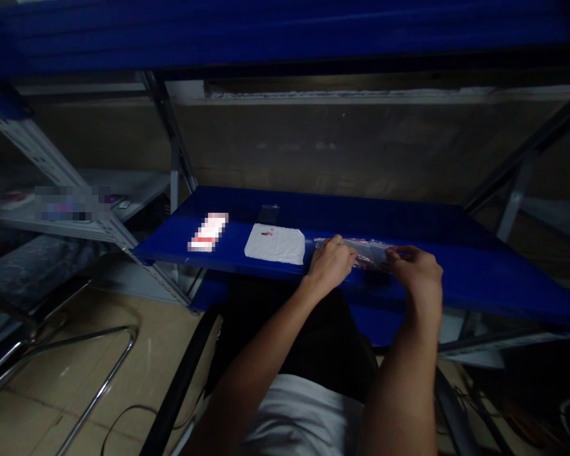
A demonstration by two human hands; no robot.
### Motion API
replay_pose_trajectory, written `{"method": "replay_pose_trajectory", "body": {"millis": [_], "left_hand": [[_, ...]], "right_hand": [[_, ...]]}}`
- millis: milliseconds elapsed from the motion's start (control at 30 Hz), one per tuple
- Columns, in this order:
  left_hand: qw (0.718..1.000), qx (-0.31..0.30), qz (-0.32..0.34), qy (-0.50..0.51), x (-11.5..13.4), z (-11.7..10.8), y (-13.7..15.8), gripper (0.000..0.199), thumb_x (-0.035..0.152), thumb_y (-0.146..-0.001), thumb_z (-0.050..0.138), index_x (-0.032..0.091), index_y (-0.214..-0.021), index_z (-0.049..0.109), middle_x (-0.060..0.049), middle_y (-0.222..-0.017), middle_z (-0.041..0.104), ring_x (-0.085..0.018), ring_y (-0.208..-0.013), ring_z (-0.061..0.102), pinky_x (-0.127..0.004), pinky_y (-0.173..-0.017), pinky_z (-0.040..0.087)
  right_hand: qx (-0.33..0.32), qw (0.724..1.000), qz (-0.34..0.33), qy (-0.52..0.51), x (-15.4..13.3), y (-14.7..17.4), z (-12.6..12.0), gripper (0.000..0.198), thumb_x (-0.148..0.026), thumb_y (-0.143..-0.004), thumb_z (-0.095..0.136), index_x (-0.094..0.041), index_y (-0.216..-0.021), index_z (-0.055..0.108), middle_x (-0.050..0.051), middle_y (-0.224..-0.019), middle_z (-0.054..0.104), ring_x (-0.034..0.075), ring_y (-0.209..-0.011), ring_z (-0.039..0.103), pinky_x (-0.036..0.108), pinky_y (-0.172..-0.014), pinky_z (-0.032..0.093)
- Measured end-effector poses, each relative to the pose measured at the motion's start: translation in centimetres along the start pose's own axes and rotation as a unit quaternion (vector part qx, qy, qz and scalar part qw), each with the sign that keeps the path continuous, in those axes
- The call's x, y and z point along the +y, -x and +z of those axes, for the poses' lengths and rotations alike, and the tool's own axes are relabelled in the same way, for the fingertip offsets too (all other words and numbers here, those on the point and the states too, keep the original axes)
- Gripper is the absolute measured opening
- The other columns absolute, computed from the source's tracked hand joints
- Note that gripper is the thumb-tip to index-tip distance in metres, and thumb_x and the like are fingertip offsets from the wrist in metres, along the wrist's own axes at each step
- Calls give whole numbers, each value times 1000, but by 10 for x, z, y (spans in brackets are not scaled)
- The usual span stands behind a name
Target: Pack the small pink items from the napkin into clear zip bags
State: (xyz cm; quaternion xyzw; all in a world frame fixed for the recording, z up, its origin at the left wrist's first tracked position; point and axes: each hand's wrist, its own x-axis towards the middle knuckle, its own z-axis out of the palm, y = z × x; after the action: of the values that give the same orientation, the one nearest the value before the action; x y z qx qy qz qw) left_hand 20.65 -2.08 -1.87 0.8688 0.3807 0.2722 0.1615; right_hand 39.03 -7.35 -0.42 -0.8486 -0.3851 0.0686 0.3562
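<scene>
A clear plastic bag (371, 254) with some reddish contents lies stretched along the front part of the blue shelf. My left hand (331, 261) is closed over its left part, with thumb and fingers pressed on the plastic. At the bag's right end, my right hand (417, 271) pinches the edge between thumb and fingers. To the left of my left hand lies a white cloth or paper sheet (278, 248) with small dark and pink pieces on it, too small to name. Just behind that sheet rests a small clear plastic bag (268, 213).
The blue shelf (479, 272) has metal uprights at both ends, and another blue shelf (285, 38) hangs overhead. A bright pixelated object (209, 232) lies at the left. A metal-framed chair (123, 342) stands at lower left, beside a grey shelf unit (142, 183).
</scene>
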Motion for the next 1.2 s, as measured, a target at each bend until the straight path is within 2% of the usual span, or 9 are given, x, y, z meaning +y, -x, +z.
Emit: {"method": "replay_pose_trajectory", "body": {"millis": [100,200,367,500,633,733,967,1067,1200], "left_hand": [[997,67,-4,40,-3,-4,2,30,29,-104,52,21,-113,80,-9,-106,67,-20,-99,68,-31,-96,56],[986,145,14,79,-4,-6,8,29,24,-104,53,19,-112,80,-8,-105,67,-18,-100,67,-29,-95,55],[966,201,-5,163,-5,-16,28,23,20,-100,60,20,-115,78,-8,-112,66,-16,-96,69,-27,-89,60],[948,218,-53,227,-17,-36,42,34,26,-96,67,22,-129,71,-9,-125,63,-15,-91,72,-27,-81,63],[946,251,-61,198,-34,-55,49,46,32,-103,56,24,-148,56,-13,-141,59,-20,-111,70,-32,-90,61],[948,239,-58,204,-41,-64,51,37,31,-104,53,20,-138,65,-13,-131,69,-22,-113,69,-32,-91,59],[932,194,-77,296,-55,-76,60,18,31,-92,71,17,-96,81,-9,-96,80,-19,-85,73,-29,-79,56],[897,171,-105,394,-61,-78,60,22,35,-86,78,14,-92,82,-8,-83,79,-18,-75,72,-28,-72,54],[849,208,-120,470,-57,-78,57,25,37,-79,83,14,-86,80,-6,-75,77,-15,-66,69,-26,-68,53]], "right_hand": [[-42,998,17,-43,-8,5,-2,36,-52,-88,60,-21,-77,74,17,-79,76,36,-87,76,42,-73,54],[-174,963,21,-203,-26,17,1,57,-73,-88,55,-19,-82,73,17,-83,78,33,-75,75,37,-57,50],[-249,888,-59,-381,-53,33,16,50,-60,-67,86,-22,-95,70,10,-92,78,28,-78,76,30,-53,51],[-278,874,-87,-388,-63,37,20,46,-53,-67,86,-22,-98,70,5,-80,74,25,-76,73,29,-56,51],[-326,871,-145,-337,-71,43,17,44,-52,-73,81,-20,-103,74,4,-78,74,20,-68,67,28,-56,47],[-351,867,-188,-301,-76,48,16,42,-51,-76,79,-19,-103,76,3,-73,71,17,-63,61,28,-55,44],[-271,891,-147,-334,-76,43,33,53,-53,-71,84,-18,-108,69,1,-70,67,16,-58,56,27,-52,40],[-225,899,-157,-341,-77,40,43,61,-56,-72,84,-19,-117,65,1,-74,67,18,-62,60,28,-53,42],[-143,922,-177,-313,-90,44,50,70,-58,-72,82,-21,-126,58,8,-94,73,24,-77,67,33,-60,49]]}}
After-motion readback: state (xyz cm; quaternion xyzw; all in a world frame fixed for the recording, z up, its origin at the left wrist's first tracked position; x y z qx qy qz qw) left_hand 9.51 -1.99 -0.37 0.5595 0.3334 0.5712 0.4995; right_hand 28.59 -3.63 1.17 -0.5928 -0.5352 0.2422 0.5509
